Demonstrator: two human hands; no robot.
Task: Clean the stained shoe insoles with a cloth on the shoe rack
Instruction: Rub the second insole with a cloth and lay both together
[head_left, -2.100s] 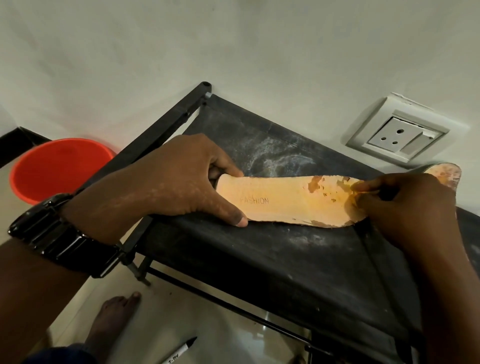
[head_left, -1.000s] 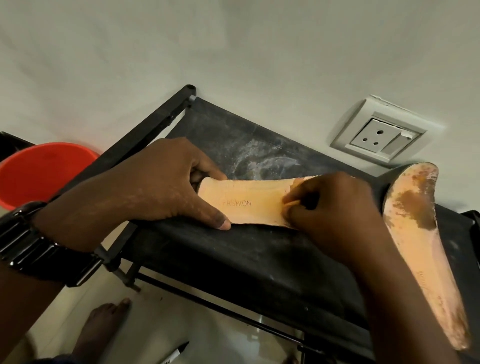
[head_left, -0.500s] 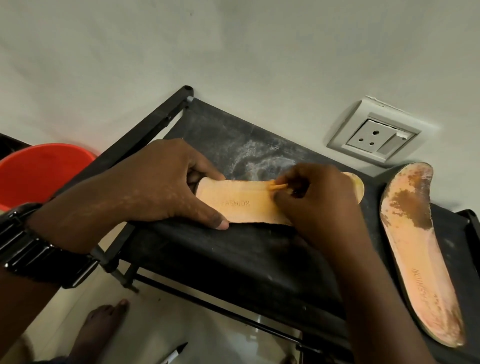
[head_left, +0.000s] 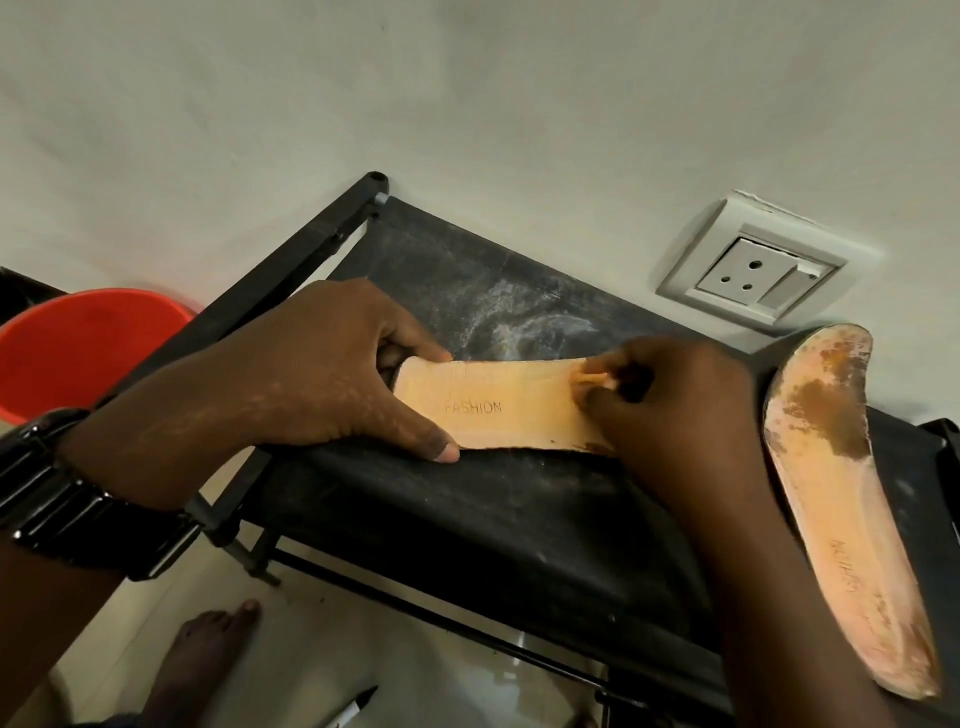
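An orange insole (head_left: 498, 405) stamped FASHION lies flat on the black shoe rack (head_left: 467, 509). My left hand (head_left: 311, 374) grips its heel end, thumb pressed along the near edge. My right hand (head_left: 670, 410) covers the toe half and pinches a small orange scrap (head_left: 592, 379), seemingly the cloth, against the insole's middle. The toe end is hidden under that hand. A second insole (head_left: 831, 483) with brown stains near its toe lies on the rack's right side, apart from both hands.
A red bucket (head_left: 78, 343) stands on the floor left of the rack. A white wall socket (head_left: 748, 270) sits behind the rack. Below the rack are a bare foot (head_left: 208, 660) and a marker pen (head_left: 353, 706). A black watch (head_left: 67, 499) is on my left wrist.
My right hand slid left from the stained toe end to the insole's middle. My left hand kept its grip on the heel. The second insole came into view.
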